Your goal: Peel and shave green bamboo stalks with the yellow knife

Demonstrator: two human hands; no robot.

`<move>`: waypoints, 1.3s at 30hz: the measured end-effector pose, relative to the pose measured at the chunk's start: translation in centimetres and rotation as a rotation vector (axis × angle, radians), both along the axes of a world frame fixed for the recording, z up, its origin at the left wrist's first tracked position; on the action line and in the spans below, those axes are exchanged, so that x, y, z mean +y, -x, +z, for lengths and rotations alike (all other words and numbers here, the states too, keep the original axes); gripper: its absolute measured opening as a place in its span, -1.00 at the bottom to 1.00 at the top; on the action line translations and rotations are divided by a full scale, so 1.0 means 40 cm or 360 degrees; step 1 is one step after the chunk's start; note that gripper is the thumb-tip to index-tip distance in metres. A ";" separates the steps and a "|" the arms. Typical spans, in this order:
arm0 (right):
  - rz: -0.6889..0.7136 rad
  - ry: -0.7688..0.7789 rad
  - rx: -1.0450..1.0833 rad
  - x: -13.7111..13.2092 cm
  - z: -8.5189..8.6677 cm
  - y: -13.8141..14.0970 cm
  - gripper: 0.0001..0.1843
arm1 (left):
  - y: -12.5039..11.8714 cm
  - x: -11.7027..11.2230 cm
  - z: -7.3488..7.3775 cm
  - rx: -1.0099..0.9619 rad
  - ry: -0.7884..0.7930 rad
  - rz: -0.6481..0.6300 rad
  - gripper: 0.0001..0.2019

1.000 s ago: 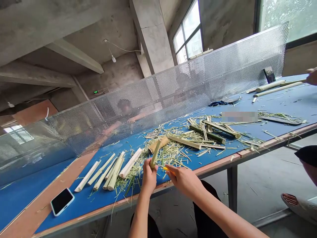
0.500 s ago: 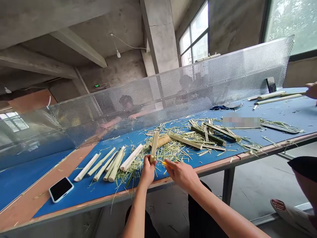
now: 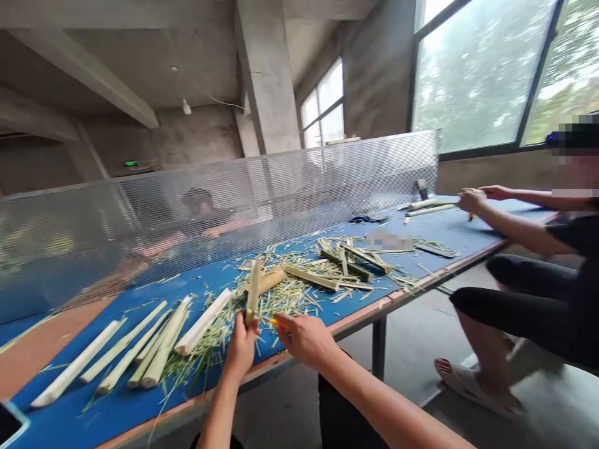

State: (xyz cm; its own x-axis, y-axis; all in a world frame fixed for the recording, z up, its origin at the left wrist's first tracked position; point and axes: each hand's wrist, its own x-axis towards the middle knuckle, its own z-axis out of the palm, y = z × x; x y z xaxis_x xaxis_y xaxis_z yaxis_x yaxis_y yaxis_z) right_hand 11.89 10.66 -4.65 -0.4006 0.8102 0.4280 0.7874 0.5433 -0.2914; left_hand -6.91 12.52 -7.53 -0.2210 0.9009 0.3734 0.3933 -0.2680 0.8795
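Note:
My left hand (image 3: 242, 348) is closed round the lower end of a split bamboo piece (image 3: 253, 290), which stands nearly upright above the table's front edge. Just to the right, my right hand (image 3: 306, 340) grips a small yellow-orange tool (image 3: 274, 322); most of it is hidden by the fingers, so its kind does not show. The tool's tip points toward the bamboo's lower end, and I cannot tell if they touch. Behind my hands, a wider bamboo piece (image 3: 269, 280) lies among green shavings (image 3: 292, 304).
Several pale bamboo sticks (image 3: 163, 350) lie at left on the blue table (image 3: 135, 415), with a phone (image 3: 16, 424) at the edge. More split bamboo (image 3: 311, 278) lies right of centre. A mesh divider (image 3: 290, 187) runs behind. A co-worker (image 3: 580, 262) sits at right, handling bamboo.
The view has swung to the right, so the table's contents sit further left and the co-worker at right shows more. My hands keep the same hold on the bamboo piece and the tool.

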 end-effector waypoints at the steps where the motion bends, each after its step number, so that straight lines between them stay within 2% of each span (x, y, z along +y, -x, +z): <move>1: 0.0017 -0.0009 -0.0010 0.004 0.007 -0.004 -0.62 | 0.000 0.004 0.004 -0.0045 0.0018 -0.0055 -0.58; 6: 0.0073 -0.0076 -0.0123 0.018 0.039 -0.026 -0.67 | -0.007 0.004 0.027 -0.0226 0.0048 -0.0251 -0.52; 9: 0.0091 -0.0135 -0.0178 0.028 0.040 -0.030 -0.65 | -0.015 0.003 0.033 -0.0143 0.0087 -0.0164 -0.48; 12: 0.0056 -0.0135 -0.0188 0.039 0.027 -0.026 -0.55 | -0.021 0.010 0.034 -0.0049 0.0158 -0.0019 -0.40; 16: -0.0022 -0.0120 -0.0151 0.048 0.010 -0.018 -0.50 | -0.030 0.017 0.039 -0.0009 0.0166 -0.0006 -0.37; 21: 0.0007 -0.0049 -0.0178 0.042 0.007 -0.015 -0.52 | -0.039 0.004 0.042 0.0040 0.0116 0.0080 -0.42; 23: 0.0010 -0.0007 -0.0165 0.038 0.000 -0.012 -0.54 | -0.036 -0.004 0.033 0.0028 0.0111 0.0019 -0.44; 28: 0.0112 0.0107 0.0003 0.056 -0.028 -0.011 -0.56 | -0.010 -0.006 -0.001 -0.0187 0.0134 -0.0196 -0.53; 33: 0.0254 0.0282 0.0433 0.073 -0.026 -0.027 -0.46 | 0.000 -0.012 -0.014 -0.0409 0.0135 -0.0285 -0.51; 36: 0.0255 0.0339 0.0507 0.070 -0.021 -0.031 -0.45 | 0.000 -0.015 -0.015 -0.0297 0.0123 -0.0283 -0.55; 39: 0.0268 0.0376 0.0513 0.056 -0.017 -0.022 -0.49 | -0.003 -0.018 -0.013 -0.0110 0.0094 -0.0167 -0.62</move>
